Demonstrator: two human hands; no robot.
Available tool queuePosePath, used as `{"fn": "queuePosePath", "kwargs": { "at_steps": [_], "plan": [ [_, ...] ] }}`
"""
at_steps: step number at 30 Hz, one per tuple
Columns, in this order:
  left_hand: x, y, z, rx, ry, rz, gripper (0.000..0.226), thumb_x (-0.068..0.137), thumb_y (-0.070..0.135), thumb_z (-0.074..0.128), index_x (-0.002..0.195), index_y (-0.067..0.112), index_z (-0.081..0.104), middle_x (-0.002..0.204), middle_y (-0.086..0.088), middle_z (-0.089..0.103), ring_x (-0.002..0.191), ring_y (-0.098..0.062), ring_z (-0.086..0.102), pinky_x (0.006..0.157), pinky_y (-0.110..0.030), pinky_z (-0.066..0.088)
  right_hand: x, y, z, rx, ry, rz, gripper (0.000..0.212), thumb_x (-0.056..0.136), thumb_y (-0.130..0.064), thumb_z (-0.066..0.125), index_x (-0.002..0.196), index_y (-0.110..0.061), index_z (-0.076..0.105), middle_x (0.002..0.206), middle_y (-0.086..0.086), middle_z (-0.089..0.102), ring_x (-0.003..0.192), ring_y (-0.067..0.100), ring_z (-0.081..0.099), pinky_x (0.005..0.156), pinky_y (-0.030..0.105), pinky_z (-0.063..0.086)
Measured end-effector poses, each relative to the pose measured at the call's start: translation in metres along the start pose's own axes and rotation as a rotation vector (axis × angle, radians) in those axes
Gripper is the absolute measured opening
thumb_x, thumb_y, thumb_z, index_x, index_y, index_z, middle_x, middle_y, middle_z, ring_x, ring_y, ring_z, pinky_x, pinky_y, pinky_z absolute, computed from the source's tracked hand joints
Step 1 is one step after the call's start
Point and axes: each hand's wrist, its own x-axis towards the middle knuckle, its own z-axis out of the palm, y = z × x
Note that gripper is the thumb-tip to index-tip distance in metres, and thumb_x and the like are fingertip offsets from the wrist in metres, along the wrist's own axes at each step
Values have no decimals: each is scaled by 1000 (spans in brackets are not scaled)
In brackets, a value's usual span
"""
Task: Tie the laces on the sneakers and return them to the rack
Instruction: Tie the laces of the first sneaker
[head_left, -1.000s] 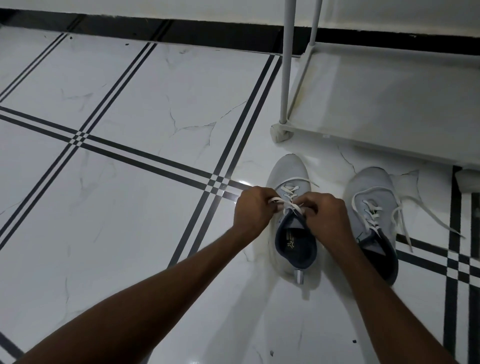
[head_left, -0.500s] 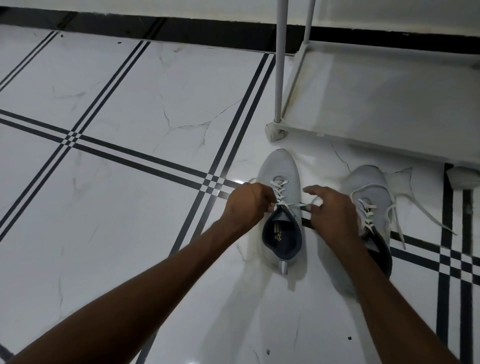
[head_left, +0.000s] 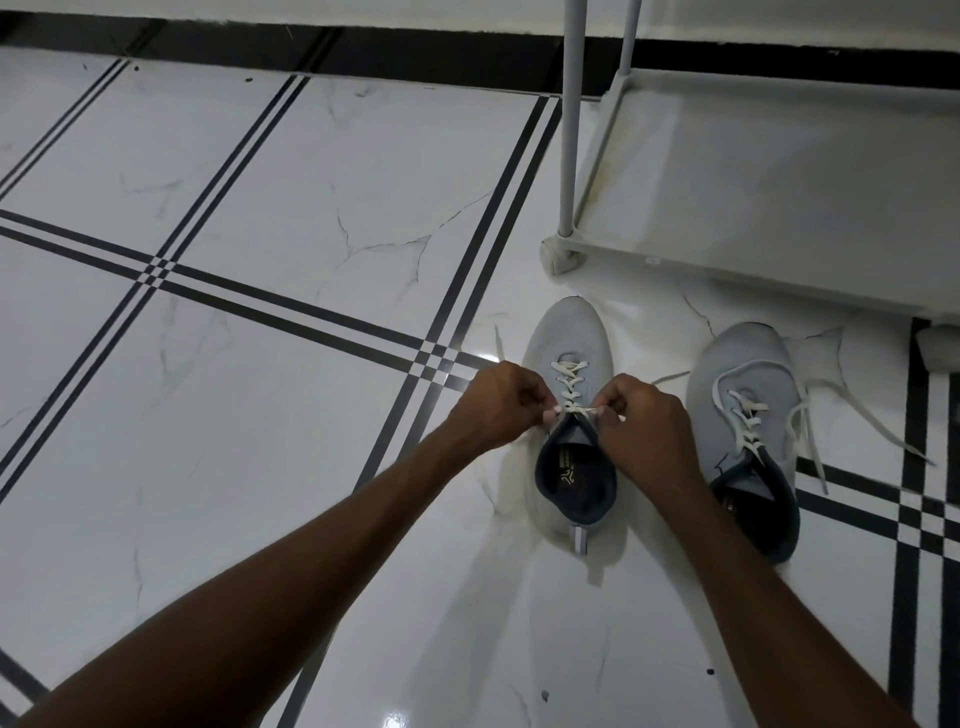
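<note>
Two light grey sneakers with dark linings stand on the tiled floor, toes pointing away from me. Over the left sneaker my left hand and my right hand each pinch one end of its white lace at the top eyelets, pulled taut between them. One loose end trails on the floor at each side of this shoe. The right sneaker stands beside it with its lace untied and sprawled over the floor to the right.
A white shoe rack with a low bare shelf stands just beyond the sneakers, its upright post near the left sneaker's toe. A rack foot shows at the right edge. A black skirting band runs along the far wall.
My hands have drawn in close over the left sneaker's tongue, and the lace between them is now short and taut. The view shifted slightly.
</note>
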Motion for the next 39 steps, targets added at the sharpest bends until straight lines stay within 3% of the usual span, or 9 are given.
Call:
{"fn": "queuePosePath", "kwargs": {
  "at_steps": [4, 7, 14, 19, 24, 28, 31, 34, 39],
  "plan": [
    [0, 1, -2, -4, 13, -1, 4, 83, 13, 77, 83, 9, 74, 66, 4, 71, 53, -3, 63, 56, -13, 47, 5, -2, -7, 7, -68, -5, 7, 83, -15, 72, 84, -22, 75, 81, -3, 71, 77, 17, 62, 70, 22, 42],
    [1, 7, -1, 143, 26, 80, 5, 83, 5, 73, 87, 6, 74, 83, -5, 76, 67, -9, 63, 58, -3, 38, 5, -2, -6, 36, -39, -26, 9, 81, -12, 74, 79, -20, 78, 79, -2, 72, 73, 13, 61, 68, 21, 40],
    [-12, -20, 15, 416, -59, 196, 23, 74, -11, 54, 87, 4, 65, 94, -11, 67, 87, -24, 63, 66, -23, 32, -2, 27, 5, 22, 33, 46, 26, 71, 1, 68, 61, -23, 67, 69, -3, 69, 68, 22, 64, 59, 32, 51],
    [-5, -33, 12, 361, -141, 127, 14, 82, -3, 65, 90, 6, 72, 93, -9, 74, 85, -22, 69, 73, -24, 52, 0, 25, -3, -103, -14, 58, 13, 73, -12, 77, 69, -24, 74, 73, 0, 73, 73, 25, 67, 64, 32, 53],
    [-12, -43, -34, -67, -332, -142, 8, 88, 7, 70, 85, 11, 76, 74, 3, 73, 69, -13, 68, 63, -16, 53, 22, 23, -44, -258, -302, -42, 11, 67, -27, 86, 70, -32, 77, 62, -13, 64, 68, 13, 63, 66, 26, 49],
    [-21, -33, -56, -448, -491, -121, 18, 93, 3, 62, 84, 14, 73, 85, 4, 75, 82, -14, 68, 81, -29, 55, 28, 18, -70, -121, -535, -70, 11, 72, -25, 84, 68, -31, 76, 70, -1, 74, 72, 13, 65, 70, 29, 48],
    [-19, -20, -51, -673, -513, -58, 25, 95, 4, 58, 82, 20, 72, 114, -1, 74, 110, -20, 66, 92, -32, 52, 26, 8, -79, 150, -659, -87, 4, 78, -23, 81, 81, -21, 81, 79, 4, 77, 68, 4, 60, 67, 20, 46],
    [-11, -10, -34, -810, -449, -19, 11, 96, 11, 60, 93, 17, 69, 125, -8, 69, 112, -22, 61, 85, -28, 46, 21, 5, -70, 496, -659, -27, 8, 83, -12, 74, 89, -8, 78, 84, 1, 78, 64, 7, 59, 58, 17, 47],
    [5, -2, -6, -805, -190, -138, 13, 90, 30, 70, 92, 17, 72, 73, 2, 65, 70, -9, 53, 69, -26, 38, 14, 7, -30, 786, -358, 122, 11, 90, -13, 67, 92, -3, 73, 80, 8, 73, 50, 11, 45, 43, 19, 38]
  ]
}}
